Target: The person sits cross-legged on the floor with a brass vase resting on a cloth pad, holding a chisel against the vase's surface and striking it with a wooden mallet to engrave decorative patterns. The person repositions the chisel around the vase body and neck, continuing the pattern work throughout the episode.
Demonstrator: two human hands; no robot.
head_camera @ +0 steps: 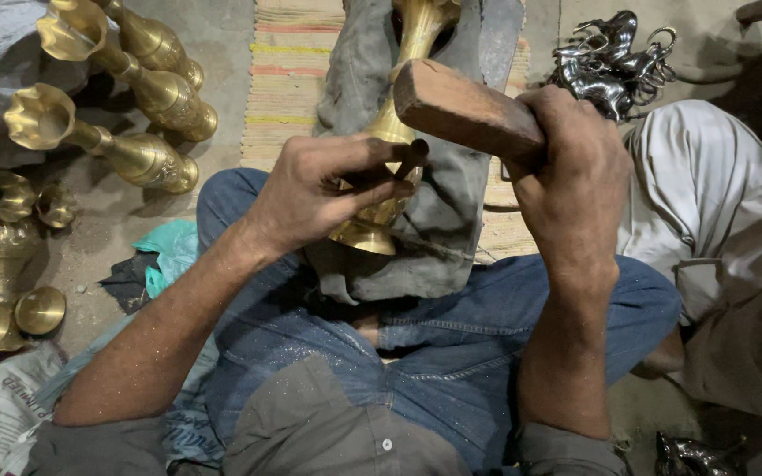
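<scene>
My left hand (pixel 310 198) pinches a small punch (pixel 412 159) on the brass vase (pixel 381 132), my right hand (pixel 571 167) grips the wooden mallet (pixel 465 110); a crooked blow can hit my fingers.

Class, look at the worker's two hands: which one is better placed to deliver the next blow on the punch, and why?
Right. The right hand grips the wooden mallet, raised beside the small metal punch that the left hand pins against the brass vase.

Vase on the cloth, in the lap

The vase (pixel 390 132) lies on the cloth (pixel 438 220); more vases (pixel 134 97) left of it, metal figures (pixel 615 57) right.
</scene>
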